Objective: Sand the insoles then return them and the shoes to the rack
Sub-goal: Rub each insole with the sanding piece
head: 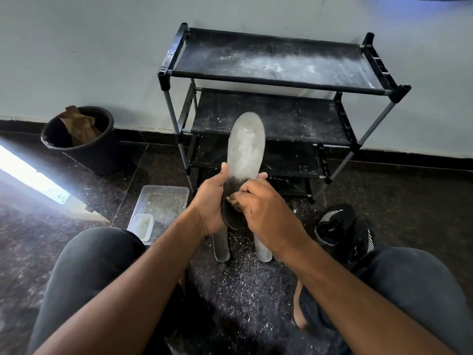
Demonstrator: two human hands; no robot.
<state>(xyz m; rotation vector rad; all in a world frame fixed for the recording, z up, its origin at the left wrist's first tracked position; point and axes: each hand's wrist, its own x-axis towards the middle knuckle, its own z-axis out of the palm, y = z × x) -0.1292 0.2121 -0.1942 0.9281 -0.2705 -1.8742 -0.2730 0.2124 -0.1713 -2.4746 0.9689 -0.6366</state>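
A grey insole (246, 147) stands almost upright between a seated person's hands, its long axis running straight away from them toward the shoe rack (276, 80), pale toe end high above the fingers and dark heel end low in the grasp. The left hand (212, 198) wraps the heel end from the side, thumb up along the edge; the right hand (258, 203) is curled against the dark lower face, pinching what looks like a small sanding piece, too hidden to name for certain. Both hands sit at the heel, so the unsanded dark patch lies directly under the right hand's fingers while the whitened stretch extends beyond them. Below the hands two more insoles (222, 248) lie on the dust-strewn floor; black shoes (340, 226) sit off past the right wrist, a clear tray (163, 201) beyond the left, a bin (82, 139) farther out that way
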